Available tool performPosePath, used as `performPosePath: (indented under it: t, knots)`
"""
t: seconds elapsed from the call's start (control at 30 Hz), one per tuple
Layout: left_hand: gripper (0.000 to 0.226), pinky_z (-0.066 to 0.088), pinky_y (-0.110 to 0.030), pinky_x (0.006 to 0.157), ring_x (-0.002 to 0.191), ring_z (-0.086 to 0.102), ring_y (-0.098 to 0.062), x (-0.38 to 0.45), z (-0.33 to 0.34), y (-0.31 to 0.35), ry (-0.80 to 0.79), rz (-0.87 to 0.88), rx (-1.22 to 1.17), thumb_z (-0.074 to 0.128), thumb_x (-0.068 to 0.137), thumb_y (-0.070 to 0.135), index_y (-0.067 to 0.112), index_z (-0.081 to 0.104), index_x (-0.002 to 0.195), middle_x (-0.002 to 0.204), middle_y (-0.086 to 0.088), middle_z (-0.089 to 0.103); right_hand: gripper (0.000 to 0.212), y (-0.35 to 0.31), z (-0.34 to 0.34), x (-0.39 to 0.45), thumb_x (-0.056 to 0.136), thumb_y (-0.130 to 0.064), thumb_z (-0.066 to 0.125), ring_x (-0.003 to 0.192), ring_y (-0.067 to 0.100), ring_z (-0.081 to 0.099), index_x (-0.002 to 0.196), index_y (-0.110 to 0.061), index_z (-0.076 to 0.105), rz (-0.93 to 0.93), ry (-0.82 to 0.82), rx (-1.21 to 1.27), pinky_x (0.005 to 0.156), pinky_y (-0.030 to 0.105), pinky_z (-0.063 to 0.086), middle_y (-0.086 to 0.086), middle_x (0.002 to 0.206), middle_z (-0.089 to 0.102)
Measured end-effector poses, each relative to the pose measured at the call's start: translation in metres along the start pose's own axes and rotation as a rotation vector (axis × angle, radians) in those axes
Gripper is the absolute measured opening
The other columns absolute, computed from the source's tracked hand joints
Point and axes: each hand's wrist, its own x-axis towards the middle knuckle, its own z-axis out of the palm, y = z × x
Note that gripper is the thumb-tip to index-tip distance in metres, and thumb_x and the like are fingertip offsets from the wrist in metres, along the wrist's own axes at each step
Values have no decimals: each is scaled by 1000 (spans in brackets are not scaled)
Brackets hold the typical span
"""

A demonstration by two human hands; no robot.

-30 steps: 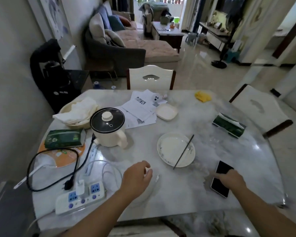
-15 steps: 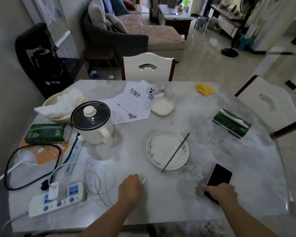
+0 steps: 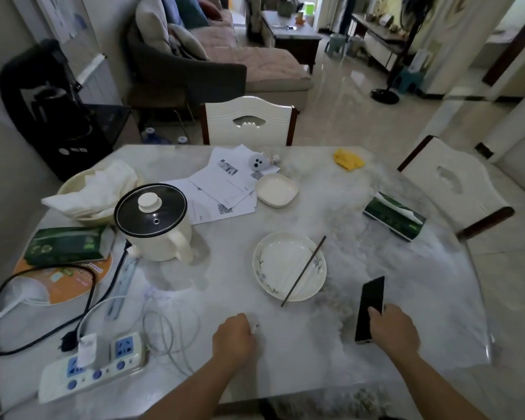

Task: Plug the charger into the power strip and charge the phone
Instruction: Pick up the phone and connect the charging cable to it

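Observation:
A white charger (image 3: 87,350) sits plugged into the white power strip (image 3: 94,368) at the table's front left. Its thin white cable (image 3: 170,334) loops across the marble top towards my left hand (image 3: 233,339). That hand is closed on the cable's plug end (image 3: 255,328), whose tip pokes out past the knuckles. The black phone (image 3: 370,307) is tilted up off the table at the front right, screen dark. My right hand (image 3: 395,331) grips it at its lower edge.
A cream electric pot (image 3: 155,225) with a black cord stands left of centre. A plate (image 3: 288,265) with chopsticks lies between my hands and the pot. Papers, a small dish, tissue packs and a bowl of cloth lie further back. Chairs stand at the far and right sides.
My right hand has taken hold of the phone and tipped it up from lying flat. My left hand has kept its grip on the cable end near the table's front edge.

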Motion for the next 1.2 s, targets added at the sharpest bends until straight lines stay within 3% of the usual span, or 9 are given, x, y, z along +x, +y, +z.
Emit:
performPosePath:
  t: [0.1, 0.17, 0.3, 0.37, 0.5, 0.6, 0.77, 0.97, 1.2]
  knots:
    - [8, 53, -28, 75, 84, 66, -20, -16, -24, -3, -31, -40, -240, 67, 82, 20, 16, 65, 89, 94, -5, 70, 30, -19, -8, -35, 97, -37, 52, 70, 28, 59, 91, -8, 59, -146, 64, 121, 63, 37, 50, 9, 80, 63]
    - [18, 51, -22, 64, 70, 66, -17, -29, -43, -7, -68, -83, -548, 76, 77, 9, 15, 68, 91, 81, -8, 72, 22, -41, -11, -60, 96, -28, 57, 71, 27, 62, 87, -8, 62, -186, 9, 394, 66, 40, 50, 12, 83, 67]
    - [13, 44, -20, 45, 44, 57, -12, -60, -79, -15, -167, -156, -994, 74, 76, -5, 6, 77, 82, 53, -3, 68, 9, -94, -8, -107, 96, -11, 57, 78, 25, 73, 95, -11, 66, -128, -350, 983, 55, 32, 56, 9, 90, 76]
    - [10, 45, -23, 49, 46, 57, -14, -74, -91, -16, -195, -165, -1052, 75, 76, -1, 7, 78, 79, 56, -5, 67, 10, -116, 1, -124, 95, -8, 58, 80, 27, 73, 100, -7, 66, -128, -443, 1028, 55, 32, 58, 12, 94, 75]
    - [12, 54, -33, 56, 48, 61, -23, -91, -103, -19, -222, -208, -1194, 74, 73, -3, 8, 76, 68, 53, -11, 62, 14, -147, 22, -151, 95, -4, 55, 85, 32, 70, 105, -3, 66, -100, -528, 1139, 74, 44, 56, 16, 98, 74]
    - [22, 54, -30, 52, 55, 70, -29, -95, -106, -26, -209, -218, -1236, 69, 76, 0, 14, 71, 59, 55, -11, 63, 15, -161, 33, -165, 96, -3, 53, 88, 32, 70, 106, 0, 64, -50, -548, 1214, 74, 45, 58, 17, 101, 73]
    - [15, 33, -21, 41, 50, 65, -26, -100, -109, -30, -191, -187, -1240, 64, 80, 1, 11, 66, 70, 70, -18, 75, 17, -171, 44, -180, 96, -4, 54, 92, 34, 70, 109, 1, 64, -31, -529, 1235, 80, 49, 57, 20, 104, 72]
    - [12, 36, -22, 43, 57, 71, -27, -104, -103, -31, -200, -145, -1280, 69, 83, 3, 6, 71, 95, 82, -18, 79, 17, -176, 50, -183, 98, -6, 52, 95, 34, 70, 108, -3, 65, -41, -522, 1209, 86, 52, 56, 18, 104, 74]
    - [12, 38, -23, 45, 59, 72, -25, -99, -102, -37, -166, -155, -1304, 67, 87, 3, 7, 71, 97, 82, -15, 80, 17, -179, 56, -181, 98, -7, 51, 92, 32, 71, 107, -4, 66, -41, -528, 1194, 78, 46, 58, 18, 103, 74]
